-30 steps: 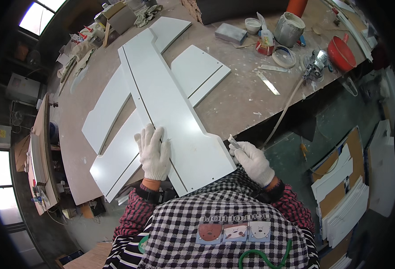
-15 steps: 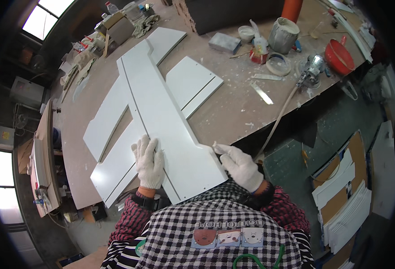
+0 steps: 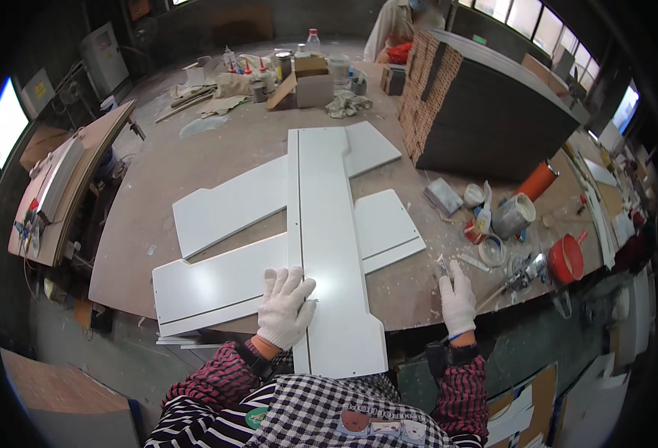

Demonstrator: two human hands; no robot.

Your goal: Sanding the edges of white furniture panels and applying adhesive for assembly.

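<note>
A long white panel (image 3: 329, 224) with notched edges and a dark groove lies lengthwise in front of me, its near end by my apron. Two more white panels lie crosswise beneath it: a farther panel (image 3: 232, 205) and a nearer grooved panel (image 3: 213, 284). My left hand (image 3: 285, 305), in a white knit glove, rests on the long panel's left edge with fingers spread. To the right, my gloved right hand (image 3: 458, 305) reaches over the table with fingers stretched out. At its fingertips is a thin metal scraper (image 3: 441, 264), partly hidden by the fingers.
Right of the panels are another flat strip (image 3: 474, 256), a tape roll (image 3: 494, 252), a spray gun (image 3: 526, 272), a red pan (image 3: 566, 258) and a grey bucket (image 3: 514, 215). A large dark stack (image 3: 485, 112) stands behind them. Boxes and bottles sit at the back; a person (image 3: 392, 30) is beyond.
My right hand has left the long panel's near right edge and moved right to the scraper. My left hand stays on the panel. The view has turned and lifted, showing the table's far side.
</note>
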